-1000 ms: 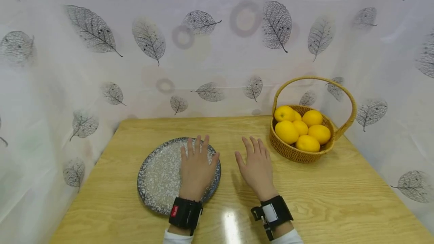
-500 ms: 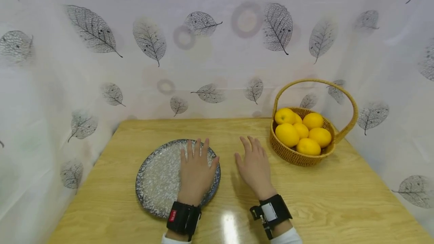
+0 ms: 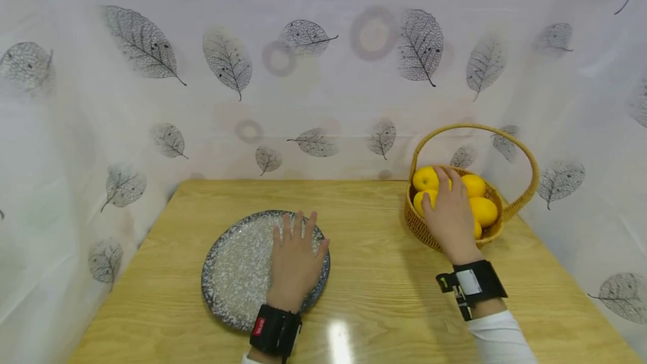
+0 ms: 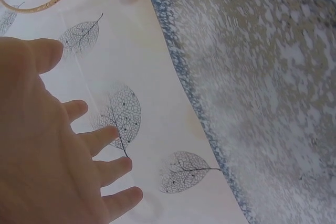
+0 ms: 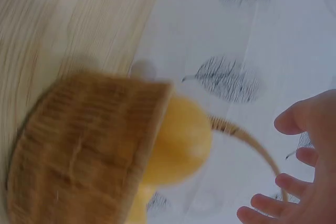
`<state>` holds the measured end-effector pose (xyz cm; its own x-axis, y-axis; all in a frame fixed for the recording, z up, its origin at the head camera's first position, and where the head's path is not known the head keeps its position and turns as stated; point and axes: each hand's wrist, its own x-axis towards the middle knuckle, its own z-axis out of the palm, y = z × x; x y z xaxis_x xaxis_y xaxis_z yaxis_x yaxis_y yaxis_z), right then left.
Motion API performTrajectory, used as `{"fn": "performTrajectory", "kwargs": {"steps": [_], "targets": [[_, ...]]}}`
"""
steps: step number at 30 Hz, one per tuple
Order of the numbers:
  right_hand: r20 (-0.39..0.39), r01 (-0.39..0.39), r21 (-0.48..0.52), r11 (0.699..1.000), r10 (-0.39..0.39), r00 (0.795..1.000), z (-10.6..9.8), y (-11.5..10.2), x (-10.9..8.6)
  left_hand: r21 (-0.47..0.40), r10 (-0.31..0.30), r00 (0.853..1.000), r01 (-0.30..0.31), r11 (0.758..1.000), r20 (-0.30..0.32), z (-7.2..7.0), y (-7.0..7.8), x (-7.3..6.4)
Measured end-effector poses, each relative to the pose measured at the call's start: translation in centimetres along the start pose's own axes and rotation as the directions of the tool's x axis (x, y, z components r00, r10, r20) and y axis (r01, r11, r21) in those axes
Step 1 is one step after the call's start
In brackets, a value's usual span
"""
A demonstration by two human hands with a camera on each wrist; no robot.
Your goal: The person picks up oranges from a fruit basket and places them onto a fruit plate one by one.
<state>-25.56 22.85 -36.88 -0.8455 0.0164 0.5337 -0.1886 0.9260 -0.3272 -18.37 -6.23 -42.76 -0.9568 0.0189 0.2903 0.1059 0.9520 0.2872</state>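
Observation:
A wicker basket (image 3: 422, 232) with a tall arched handle stands at the back right, holding several yellow lemons (image 3: 483, 211). Over these lemons is my right hand (image 3: 451, 218), fingers spread and slightly bent, hiding part of the fruit. In the right wrist view a gap shows between that hand (image 5: 310, 166) and the nearest lemon (image 5: 181, 142). On the left lies a round speckled grey plate (image 3: 235, 268) with a dark blue rim. My left hand (image 3: 294, 265) hovers above the plate's right side, fingers extended, holding nothing; in the left wrist view the plate (image 4: 262, 77) appears beside it.
The light wooden table (image 3: 374, 296) runs back to a white curtain (image 3: 323, 94) printed with grey leaves, which also closes in both sides. The basket's arched handle (image 3: 525, 162) rises to the right of my right hand.
My right hand has moved right and forward from the middle of the table to above the lemons. The left hand stays over the plate. The view has shifted slightly.

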Motion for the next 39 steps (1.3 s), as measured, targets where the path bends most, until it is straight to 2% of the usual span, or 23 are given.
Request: {"fn": "performTrajectory", "kwargs": {"steps": [7, 11, 13, 18, 23, 25, 27, 30, 33, 39], "targets": [[0.009, -0.084, -0.046, 0.995, 0.085, 0.996, -2.0, 4.9, 0.9, 0.010, 0.021, 0.999, -0.020, 1.000, -0.038, 0.4, 0.1, -0.1], [0.034, -0.169, -0.066, 0.983, 0.172, 0.985, -2.3, 6.7, 0.5, -0.016, 0.013, 1.000, -0.013, 1.000, -0.022, 0.4, 0.0, 0.0], [0.046, -0.178, -0.066, 0.982, 0.181, 0.982, -1.9, 7.1, 0.1, -0.021, 0.000, 1.000, 0.000, 1.000, 0.001, 0.3, -0.1, 0.1], [0.093, -0.102, -0.063, 0.993, 0.108, 0.990, -0.4, 6.9, -0.4, -0.007, -0.012, 1.000, 0.013, 1.000, 0.013, 0.0, -0.3, 0.5], [0.198, -0.083, 0.041, 0.996, 0.073, 0.978, 0.4, 6.0, 0.6, 0.007, -0.016, 1.000, 0.016, 1.000, 0.005, -0.4, -0.4, 0.7], [0.242, -0.085, 0.072, 0.994, 0.065, 0.968, 0.5, 5.6, 1.2, 0.018, -0.024, 1.000, 0.024, 1.000, 0.013, -0.4, -0.5, 0.7], [0.292, -0.073, 0.053, 0.996, 0.055, 0.955, 0.7, 5.3, 1.8, 0.019, -0.030, 0.999, 0.029, 0.999, 0.022, -0.4, -0.6, 0.6], [0.393, -0.050, -0.013, 0.999, 0.051, 0.918, 1.0, 4.9, 2.3, 0.016, -0.036, 0.999, 0.035, 0.999, 0.034, -0.4, -0.5, 0.5], [0.455, -0.023, -0.054, 0.998, 0.045, 0.889, 1.2, 4.6, 2.3, 0.014, -0.031, 0.999, 0.031, 0.999, 0.037, -0.4, -0.5, 0.3], [0.427, -0.032, -0.047, 0.998, 0.049, 0.903, 1.8, 4.8, 1.6, -0.010, -0.033, 0.998, 0.033, 0.999, 0.052, -0.7, -0.9, 0.2]]}}
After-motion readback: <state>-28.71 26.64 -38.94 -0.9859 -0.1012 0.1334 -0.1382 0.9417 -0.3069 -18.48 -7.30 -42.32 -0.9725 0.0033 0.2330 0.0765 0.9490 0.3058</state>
